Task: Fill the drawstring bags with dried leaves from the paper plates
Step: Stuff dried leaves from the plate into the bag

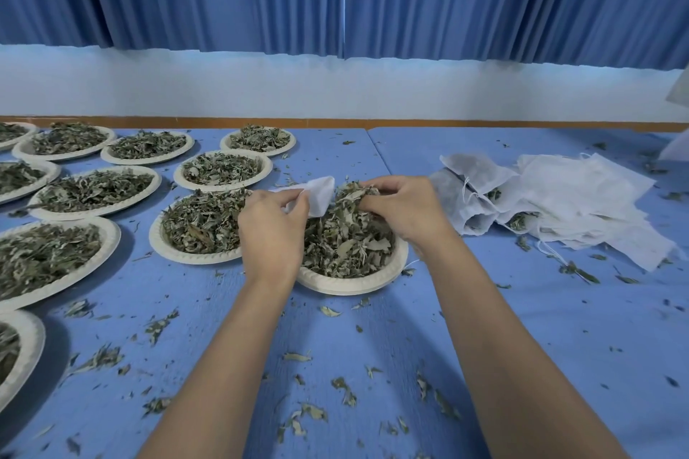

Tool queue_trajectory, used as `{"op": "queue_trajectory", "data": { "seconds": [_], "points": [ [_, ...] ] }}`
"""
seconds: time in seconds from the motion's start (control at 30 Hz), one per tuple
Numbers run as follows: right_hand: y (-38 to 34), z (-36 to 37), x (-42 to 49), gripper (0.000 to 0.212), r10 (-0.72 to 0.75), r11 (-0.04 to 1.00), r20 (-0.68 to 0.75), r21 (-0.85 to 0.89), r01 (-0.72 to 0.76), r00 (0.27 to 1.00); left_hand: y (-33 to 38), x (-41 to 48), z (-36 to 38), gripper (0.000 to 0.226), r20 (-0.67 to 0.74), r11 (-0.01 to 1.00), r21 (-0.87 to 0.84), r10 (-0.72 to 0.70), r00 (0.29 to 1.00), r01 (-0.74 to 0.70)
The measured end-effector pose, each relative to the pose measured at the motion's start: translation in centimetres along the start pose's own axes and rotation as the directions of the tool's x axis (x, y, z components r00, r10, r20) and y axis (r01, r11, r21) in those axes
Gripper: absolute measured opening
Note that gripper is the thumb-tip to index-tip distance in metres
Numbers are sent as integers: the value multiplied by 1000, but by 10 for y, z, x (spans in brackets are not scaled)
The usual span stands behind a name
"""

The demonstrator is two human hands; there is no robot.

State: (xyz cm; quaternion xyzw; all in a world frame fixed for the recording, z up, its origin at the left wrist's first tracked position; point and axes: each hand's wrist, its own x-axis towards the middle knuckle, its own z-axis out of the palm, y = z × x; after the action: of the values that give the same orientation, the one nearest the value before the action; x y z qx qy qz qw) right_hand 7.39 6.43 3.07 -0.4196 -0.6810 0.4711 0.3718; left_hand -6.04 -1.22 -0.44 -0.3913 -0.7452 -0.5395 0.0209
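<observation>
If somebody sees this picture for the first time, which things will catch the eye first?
First come the two hands at the centre: the left hand holds a small white bag while the right hand grips dried leaves above a paper plate. Next come the many plates of leaves across the left of the blue table, and the heap of white bags at the right.

White bag (pixel 320 194), grey-green leaves (pixel 346 238), blue table (pixel 373 339)

Matt paper plates (pixel 350 281) hold dry, crinkled leaves (pixel 346 235); the bags (pixel 581 194) are thin, fibrous white cloth.
</observation>
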Motion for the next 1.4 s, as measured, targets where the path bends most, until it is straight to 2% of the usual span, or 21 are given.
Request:
{"op": "queue_trajectory", "data": {
  "seconds": [0.1,0.2,0.3,0.4,0.5,0.67,0.87,1.0,1.13,1.27,1.4],
  "points": [
    [-7,-3,-1,24,32,978,30,204,-37,999,0,1,0,24,-3,999,41,-16,1000,16],
    [-11,-9,-1,22,61,948,36,311,-69,997,0,2,0,24,-5,998,68,-13,1000,13],
    [-11,-12,-1,16,106,894,128,423,-151,986,-1,2,1,24,-24,997,72,2,1000,0],
    [-8,-7,0,11,137,922,169,339,-189,976,1,1,1,25,-24,999,27,21,1000,-20],
    [-4,3,0,17,114,946,166,282,-158,979,4,-1,2,25,-5,999,-37,38,999,-39],
    [3,13,0,17,95,971,94,210,-113,991,8,-1,1,22,36,990,-137,38,999,-33],
    [6,14,-1,16,52,999,-47,1,-52,998,7,0,1,15,64,980,-173,108,992,-96],
    [3,17,-3,14,32,999,-70,0,-33,997,7,-2,5,12,99,970,-156,202,974,-185],
    [-1,15,-3,21,40,997,-26,74,-38,999,8,-1,6,20,88,979,-103,184,979,-175],
    [-2,17,-4,22,42,993,12,109,-43,999,11,-2,3,33,151,974,-171,173,973,-147],
    [2,22,-4,19,19,997,-50,74,-16,999,14,-3,1,27,145,955,-282,136,980,-91]
  ]
}}
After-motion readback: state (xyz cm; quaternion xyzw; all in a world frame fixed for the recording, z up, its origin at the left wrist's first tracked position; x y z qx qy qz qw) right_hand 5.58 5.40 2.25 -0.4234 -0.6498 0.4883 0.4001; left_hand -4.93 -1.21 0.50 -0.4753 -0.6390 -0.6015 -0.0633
